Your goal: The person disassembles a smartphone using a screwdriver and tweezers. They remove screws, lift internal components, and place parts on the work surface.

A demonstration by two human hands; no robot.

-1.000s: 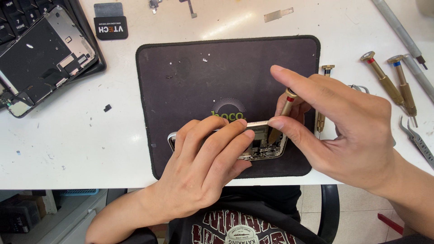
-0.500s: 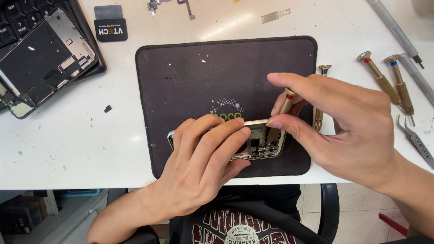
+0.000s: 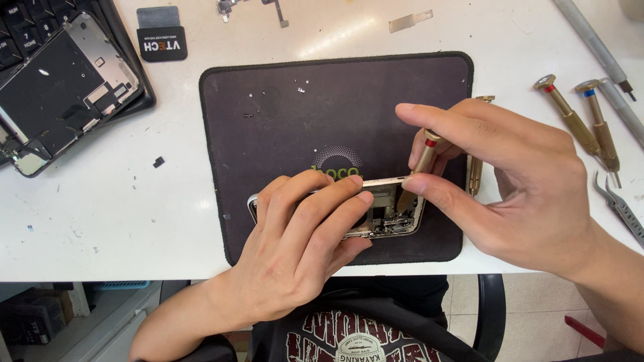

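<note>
Dark mat [image 3: 282, 100], phone frame [image 3: 396, 211] under screwdriver [image 3: 419, 167].

Over the last second very little has shifted for us. Our right hand [image 3: 523, 181] has crept a touch leftward in the frame, and its index finger [image 3: 436, 117], which reached up and left over the dark mat [image 3: 302, 107] a second ago, now lies flatter across the top of the brass screwdriver [image 3: 419, 167]. That screwdriver stands a little more upright over the right end of the opened phone frame [image 3: 392, 211]. Our left hand [image 3: 302, 241] has slid slightly rightward along the frame's upper edge.
</note>
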